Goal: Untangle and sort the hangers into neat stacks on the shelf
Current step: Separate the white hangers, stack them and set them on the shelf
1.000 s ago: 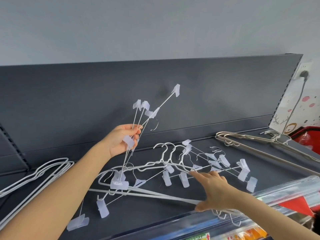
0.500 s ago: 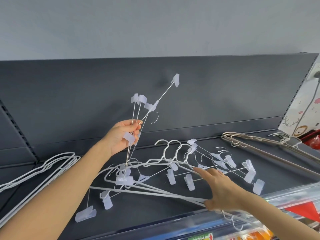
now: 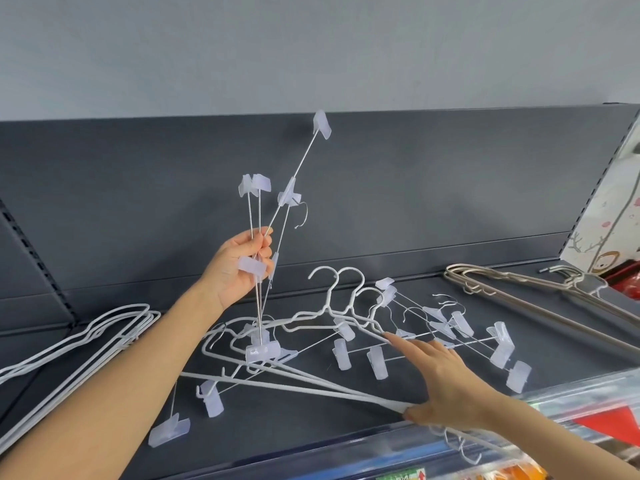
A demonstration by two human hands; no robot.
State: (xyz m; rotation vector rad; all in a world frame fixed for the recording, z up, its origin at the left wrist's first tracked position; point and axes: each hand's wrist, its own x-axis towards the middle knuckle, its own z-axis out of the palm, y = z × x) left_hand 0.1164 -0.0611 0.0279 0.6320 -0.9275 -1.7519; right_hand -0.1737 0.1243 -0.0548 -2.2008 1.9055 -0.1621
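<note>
The left hand [image 3: 239, 268], clamped round the clip hangers [image 3: 260, 183], has raised them toward 12 o'clock. The right hand [image 3: 446, 382], flat, pins the white hangers [image 3: 346, 394]. Separation seems near.

Pale grey wall [image 3: 311, 46] above dark back panel [image 3: 450, 185] of grey shelf [image 3: 294, 431]

The white hangers [image 3: 143, 315] at the left get chopped off by the frame edge, same for the beige hangers [image 3: 491, 284] at the right. Where the clip hangers [image 3: 260, 183] cross is hidden inside the left hand [image 3: 235, 268]. The label [image 3: 398, 474] at the bottom is cropped and its print can't be read.
</note>
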